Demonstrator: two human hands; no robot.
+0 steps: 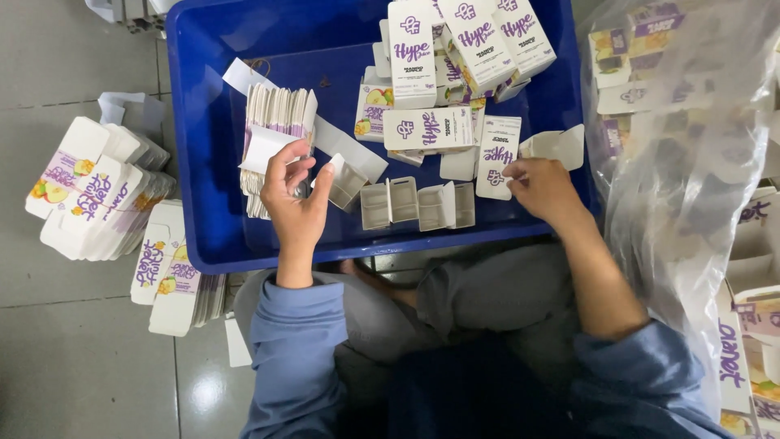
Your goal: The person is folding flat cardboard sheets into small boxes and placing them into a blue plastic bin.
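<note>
Flat white cartons [276,122] stand bundled on edge in the left part of a blue plastic crate [195,122], and the left hand [294,195] comes up from below with its wrist straight, thumb and fingers curled onto the bundle's front card, pinching it. Just right of that hand a small folded white insert [348,180] lies on the crate floor, touching the fingertips or nearly so. The right hand [540,189] reaches in from the lower right, forearm angled across the crate's near rim, fingers bent and closed on the lower edge of a flat white-and-purple box [497,154]. Between the two hands sits a row of open white inserts [418,203]. Assembled purple-lettered boxes [455,49] pile at the crate's far side. On the tiled floor to the left lie stacks of flattened cartons [97,199]; to the right a clear plastic bag [691,162] holds more.
</note>
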